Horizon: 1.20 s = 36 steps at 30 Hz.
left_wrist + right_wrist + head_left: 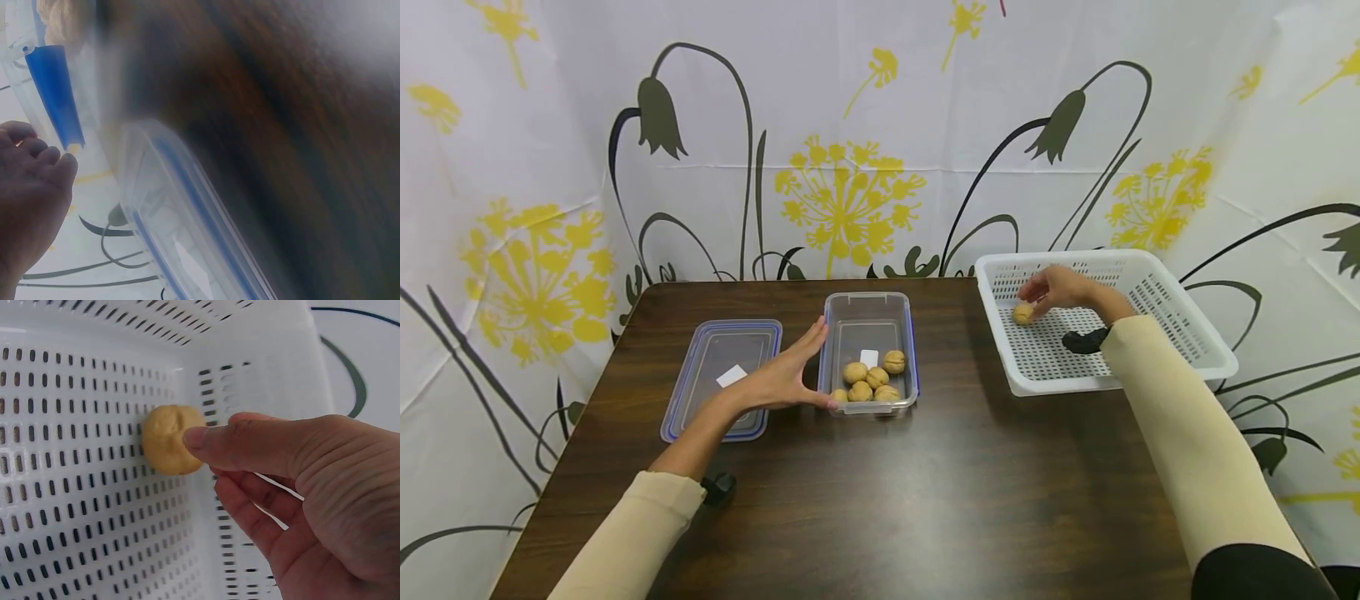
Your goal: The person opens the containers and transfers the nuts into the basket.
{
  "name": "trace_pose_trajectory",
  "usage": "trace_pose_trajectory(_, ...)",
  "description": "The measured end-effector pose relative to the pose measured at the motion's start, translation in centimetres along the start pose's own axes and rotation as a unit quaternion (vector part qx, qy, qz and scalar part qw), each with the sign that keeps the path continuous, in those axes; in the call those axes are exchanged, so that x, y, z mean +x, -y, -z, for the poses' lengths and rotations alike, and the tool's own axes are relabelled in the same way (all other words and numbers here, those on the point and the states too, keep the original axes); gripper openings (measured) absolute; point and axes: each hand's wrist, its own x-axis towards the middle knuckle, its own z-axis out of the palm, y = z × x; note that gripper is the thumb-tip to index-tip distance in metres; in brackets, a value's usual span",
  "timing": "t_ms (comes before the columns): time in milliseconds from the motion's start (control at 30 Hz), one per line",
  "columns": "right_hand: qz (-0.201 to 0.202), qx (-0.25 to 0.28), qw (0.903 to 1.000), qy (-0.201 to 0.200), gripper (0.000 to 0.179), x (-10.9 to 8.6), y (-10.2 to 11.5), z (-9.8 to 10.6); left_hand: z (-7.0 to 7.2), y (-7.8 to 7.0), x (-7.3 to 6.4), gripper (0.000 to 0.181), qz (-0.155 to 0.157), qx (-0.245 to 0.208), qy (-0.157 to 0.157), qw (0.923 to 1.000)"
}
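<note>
Inside the white plastic basket, my right hand pinches a walnut low near a corner. In the right wrist view the thumb lies over the walnut's face, and the other fingers are bent behind it. My left hand is spread along the left side of a clear food container, fingertips near its far corner and thumb at its near corner. Several walnuts lie in the container's near half, beside a small white label.
Left of the container, partly under my left forearm, lies its clear lid with a blue seal and a white label. All stand on a dark brown wooden table. A white flower-patterned curtain hangs behind the table.
</note>
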Motion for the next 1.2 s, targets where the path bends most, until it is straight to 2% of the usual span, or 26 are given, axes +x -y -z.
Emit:
trace_pose_trajectory(167, 0.027, -0.014, 0.9990, -0.032, 0.040, -0.8, 1.4, 1.0, 0.0, -0.1, -0.1, 0.131, 0.004, -0.003, 0.003, 1.0000)
trace_pose_trajectory(333, 0.049, 0.008, 0.9975, -0.050, 0.040, -1.3, 3.1, 1.8, 0.1, -0.1, 0.0, 0.131, 0.003, 0.005, 0.007, 1.0000)
trace_pose_trajectory(467, 0.080, 0.029, 0.9952, -0.049, 0.039, -1.4, 5.1, 1.9, 0.1, 0.0, 0.1, 0.131, -0.002, 0.012, 0.004, 0.9999)
trace_pose_trajectory(633, 0.117, 0.033, 0.9918, -0.039, 0.037, -0.9, 7.7, 1.5, 0.1, 0.1, 0.0, 0.129, -0.009, 0.020, 0.000, 0.9998)
trace_pose_trajectory(833, 0.159, 0.034, 0.9865, -0.018, 0.036, 0.2, 10.9, 0.4, 0.2, -0.1, -0.2, 0.129, 0.000, 0.033, 0.007, 0.9994)
trace_pose_trajectory(1033, 0.201, 0.029, 0.9792, 0.011, 0.039, 1.4, 14.0, -1.3, 0.4, -0.2, -0.3, 0.129, 0.003, 0.071, 0.010, 0.9974)
trace_pose_trajectory(1200, 0.217, 0.032, 0.9748, 0.039, 0.040, 2.6, 15.9, -3.1, 0.5, -0.2, -0.1, 0.128, 0.002, 0.110, 0.016, 0.9938)
